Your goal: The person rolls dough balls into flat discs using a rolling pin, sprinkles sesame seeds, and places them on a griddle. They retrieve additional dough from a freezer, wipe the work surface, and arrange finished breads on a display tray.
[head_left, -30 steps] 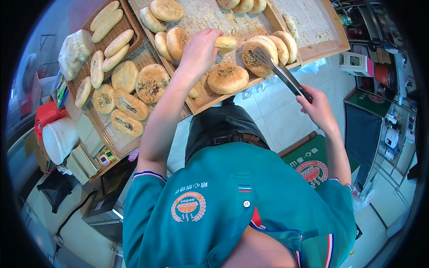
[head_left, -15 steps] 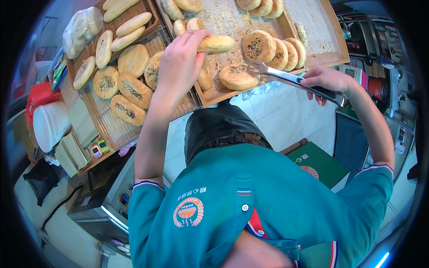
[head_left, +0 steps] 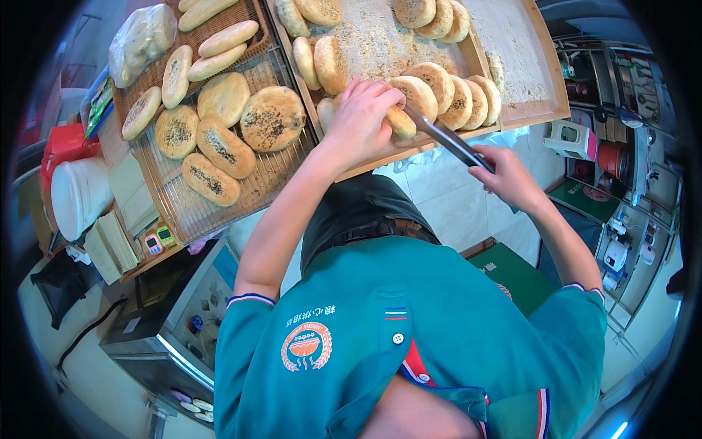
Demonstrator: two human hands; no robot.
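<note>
My left hand [head_left: 360, 123] is closed around a golden flatbread [head_left: 400, 123], held edge-on low over the near edge of the wooden tray [head_left: 373, 157]. My right hand [head_left: 507, 175] grips metal tongs [head_left: 457, 145] with dark handles. The tongs' tips reach close to the held flatbread and are partly hidden behind it. Just beyond, a round flatbread [head_left: 414, 97] leans at the left end of a row of several seeded ones [head_left: 459, 104]. Left of the hand, two oblong loaves [head_left: 330, 64] stand in the same tray.
On the left, a wire rack [head_left: 256, 186] carries several seeded breads [head_left: 273, 118], with a wicker basket [head_left: 257, 36] of long rolls behind. A plastic bag [head_left: 141, 42], a white bucket [head_left: 79, 196] and small timers [head_left: 165, 235] sit farther left. Another tray [head_left: 530, 73] adjoins on the right.
My left hand has come nearer and to the right with its flatbread. The tongs have shifted left. A round flatbread that lay flat in the tray now leans against the row.
</note>
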